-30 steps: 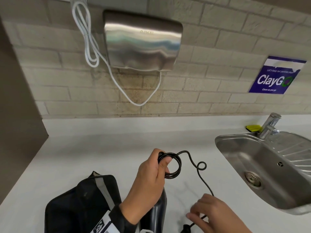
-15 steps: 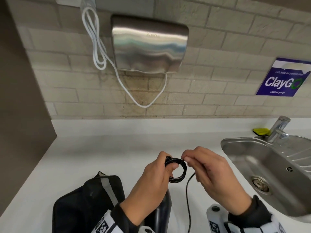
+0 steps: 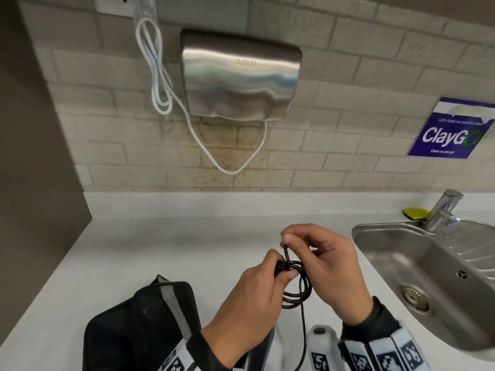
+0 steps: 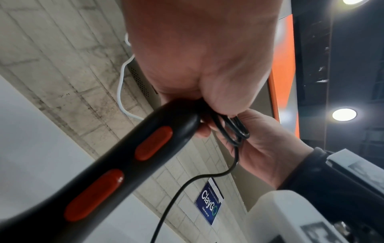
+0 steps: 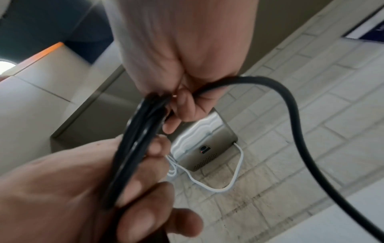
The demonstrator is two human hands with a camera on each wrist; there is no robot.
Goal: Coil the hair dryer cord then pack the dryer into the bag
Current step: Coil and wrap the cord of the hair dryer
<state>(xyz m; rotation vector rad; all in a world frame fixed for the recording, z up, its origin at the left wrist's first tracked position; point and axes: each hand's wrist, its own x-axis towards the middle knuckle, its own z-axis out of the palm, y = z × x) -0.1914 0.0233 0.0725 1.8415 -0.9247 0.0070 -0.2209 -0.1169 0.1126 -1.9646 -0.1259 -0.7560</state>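
Head view shows the right hand (image 3: 325, 266) now up at the coil, where a second ago it lay low on the counter (image 3: 166, 250) near the plug end of the cord; half a second ago it had just arrived at the loops. Its thumb and forefinger pinch a strand of the black cord (image 3: 296, 287) and lift it just above the bundle, while the left hand (image 3: 249, 298) is clamped on the stacked loops and, as the left wrist view shows, on the end of the hair dryer (image 4: 116, 164) handle as well. One more turn looks to be going onto the coil, so the coiling step seems well along but not finished: a loose tail hangs from the loops down past the bottom edge of the picture, and how much remains cannot be seen. The dryer is held off the counter below the left hand, and the dark bag (image 3: 139, 328) lies on the counter just to its left, its opening not clearly visible. For room, bare counter stretches ahead to the brick wall and out to the left; the sink (image 3: 380, 231) rim lies close on the right, so a swinging tail could drop into the basin, and the side wall closes off the far left.
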